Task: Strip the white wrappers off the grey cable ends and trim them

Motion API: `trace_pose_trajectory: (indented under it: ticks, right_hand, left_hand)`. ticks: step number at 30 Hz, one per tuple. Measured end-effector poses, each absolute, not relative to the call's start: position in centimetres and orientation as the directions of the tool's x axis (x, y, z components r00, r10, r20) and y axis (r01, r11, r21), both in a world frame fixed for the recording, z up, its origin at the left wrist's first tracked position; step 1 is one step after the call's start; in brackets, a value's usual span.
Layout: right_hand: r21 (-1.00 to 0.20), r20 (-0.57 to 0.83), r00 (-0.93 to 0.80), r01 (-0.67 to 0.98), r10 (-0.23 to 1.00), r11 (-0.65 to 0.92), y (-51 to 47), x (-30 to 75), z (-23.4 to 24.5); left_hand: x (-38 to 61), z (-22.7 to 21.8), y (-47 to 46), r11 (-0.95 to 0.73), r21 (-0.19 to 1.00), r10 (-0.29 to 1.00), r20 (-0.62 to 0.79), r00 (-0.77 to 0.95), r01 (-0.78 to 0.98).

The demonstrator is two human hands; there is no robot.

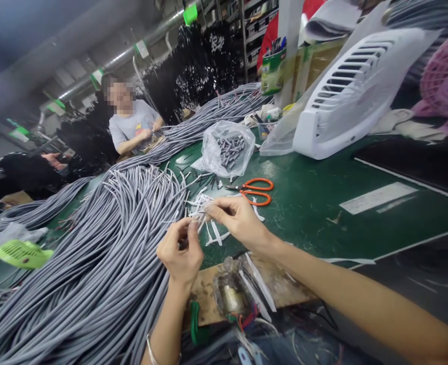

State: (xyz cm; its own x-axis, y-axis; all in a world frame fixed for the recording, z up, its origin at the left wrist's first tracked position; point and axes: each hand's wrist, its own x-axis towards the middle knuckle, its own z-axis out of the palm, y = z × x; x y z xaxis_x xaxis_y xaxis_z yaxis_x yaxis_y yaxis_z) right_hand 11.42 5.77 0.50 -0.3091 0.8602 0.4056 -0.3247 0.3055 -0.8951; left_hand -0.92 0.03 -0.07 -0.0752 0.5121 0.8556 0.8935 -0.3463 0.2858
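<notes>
- While grey cables (121, 223) sprawl across the bench (307, 223), here are the left hand (181, 247) and right hand (236, 220), close together over white scraps (217, 232), each grip pinched on what looks like a thin pale wire end (198, 217), its detail too small to read.
- The step seems to be fingertip work on that wire end.
- Next move likely calls for fine, steady control; orange-handled scissors (257, 195) lie near, untouched.
</notes>
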Motion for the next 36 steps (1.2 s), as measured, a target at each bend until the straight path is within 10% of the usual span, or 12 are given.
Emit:
trace_pose_trajectory:
  ticks: [15,29,36]
  right_hand:
    - [-0.899,0.141,-0.369,-0.437,0.919,-0.037,5.9,11.2,0.9]
    - [-0.865,0.464,-0.262,0.072,0.846,0.497,6.3,12.0,1.1]
    - [-0.845,0.534,-0.397,-0.234,0.747,0.48,5.1,11.6,1.2]
  left_hand:
    - [-1.2,-0.4,-0.1,-0.382,0.501,0.677,0.724,-0.135,0.777]
    - [-0.7,2.3,1.4,-0.244,0.119,0.571,0.82,0.044,0.962]
    - [-0.5,2.3,2.0,-0.199,0.502,0.663,0.701,-0.262,0.841]
